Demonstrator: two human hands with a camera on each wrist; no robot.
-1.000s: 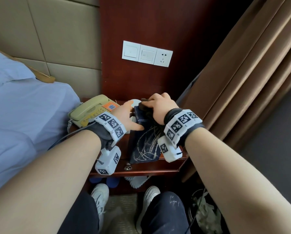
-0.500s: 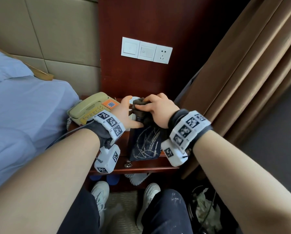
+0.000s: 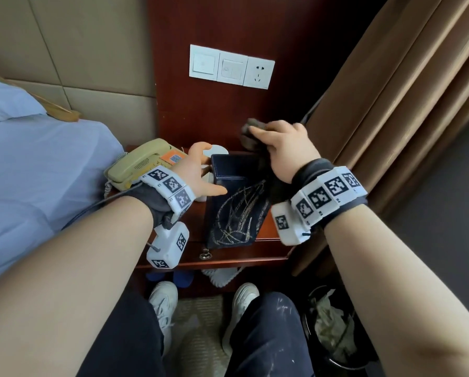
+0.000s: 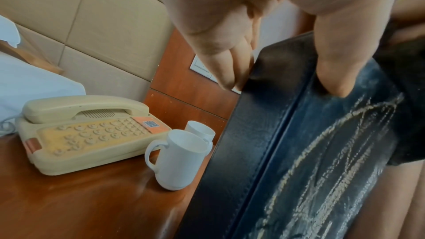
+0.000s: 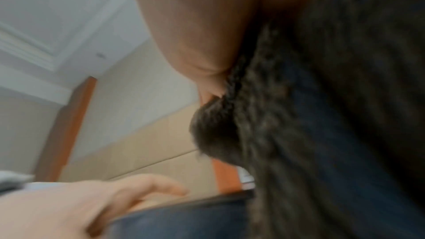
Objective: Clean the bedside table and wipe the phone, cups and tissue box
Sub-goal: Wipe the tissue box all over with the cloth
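Observation:
A navy tissue box (image 3: 236, 210) with gold stitching lies on the bedside table (image 3: 227, 257). My left hand (image 3: 207, 171) holds its left edge, the thumb (image 4: 331, 72) on top and the fingers (image 4: 226, 66) down the side. My right hand (image 3: 281, 149) grips a dark cloth (image 3: 247, 134) and is raised over the box's far end; the cloth (image 5: 299, 115) hangs down onto the box. Left of the box stand two white cups (image 4: 177, 159) (image 4: 200, 130) and a dusty beige phone (image 4: 92, 130).
A bed (image 3: 37, 172) lies close on the left and a brown curtain (image 3: 391, 104) on the right. A switch panel (image 3: 230, 66) is on the wood wall behind. A bin (image 3: 334, 330) with rubbish stands on the floor at the right, and slippers (image 3: 225, 276) lie under the table.
My right hand has lifted the cloth off the near part of the box and carried it up and back to the far end. The left hand stays on the box.

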